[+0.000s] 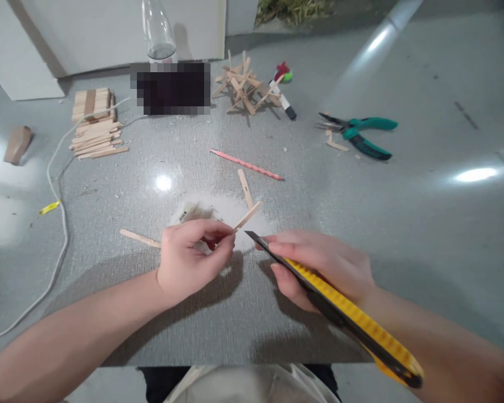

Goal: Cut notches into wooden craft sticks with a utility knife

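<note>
Between the thumb and fingers of my left hand point(197, 246) is a wooden craft stick point(248, 215), tilted up to the right. My right hand point(323, 263) grips a yellow and black utility knife point(344, 305), its blade out and pointing at the stick, a small gap apart. Behind the held stick lies another craft stick point(245, 187) with a dark slot or mark. A third stick point(139, 238) lies left of my left hand, partly hidden by it. Under the hands is a patch of pale dust with a small greenish piece point(193, 212), partly covered.
A pink pencil point(247, 164) lies ahead. Green-handled pliers point(361, 134) are at right. Farther back are a stick structure point(246, 87), a marker point(283, 101) and a bottle point(159, 33). Stick piles point(96, 137) and a white cable point(65, 235) are on the left.
</note>
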Demonstrator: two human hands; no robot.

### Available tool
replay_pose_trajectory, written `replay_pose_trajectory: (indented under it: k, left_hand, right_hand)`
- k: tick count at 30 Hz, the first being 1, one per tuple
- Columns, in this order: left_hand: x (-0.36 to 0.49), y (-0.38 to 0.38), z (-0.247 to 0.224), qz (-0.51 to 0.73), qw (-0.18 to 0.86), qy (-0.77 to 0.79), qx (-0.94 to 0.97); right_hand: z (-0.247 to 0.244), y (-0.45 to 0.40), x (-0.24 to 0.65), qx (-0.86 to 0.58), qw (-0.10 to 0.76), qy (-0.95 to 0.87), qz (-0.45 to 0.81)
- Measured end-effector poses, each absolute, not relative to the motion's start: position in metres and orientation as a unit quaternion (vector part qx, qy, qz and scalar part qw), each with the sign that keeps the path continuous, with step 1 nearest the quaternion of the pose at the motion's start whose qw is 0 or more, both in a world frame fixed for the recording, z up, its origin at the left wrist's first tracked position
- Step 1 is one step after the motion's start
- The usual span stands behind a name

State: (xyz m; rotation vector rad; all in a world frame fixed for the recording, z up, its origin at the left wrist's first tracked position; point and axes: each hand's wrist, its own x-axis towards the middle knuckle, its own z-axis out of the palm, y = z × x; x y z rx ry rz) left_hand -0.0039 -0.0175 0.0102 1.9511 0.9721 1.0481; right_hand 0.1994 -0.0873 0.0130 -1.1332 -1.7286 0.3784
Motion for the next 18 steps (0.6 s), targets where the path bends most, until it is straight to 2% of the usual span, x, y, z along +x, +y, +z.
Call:
replay_pose_trajectory:
  k: [3, 18]
  left_hand:
    - [-0.004, -0.018, 0.0101, 0.398, 0.367, 0.379, 0.751]
    - [-0.0032, -0.0168, 0.0091, 0.408, 0.37, 0.356, 0.755]
  right_hand:
    - [0.0135, -0.0836, 0.1968, -0.431, 0.482, -0.758, 0.087]
    - [0.0171, -0.0801, 0.2037, -0.432, 0.442, -0.781, 0.089]
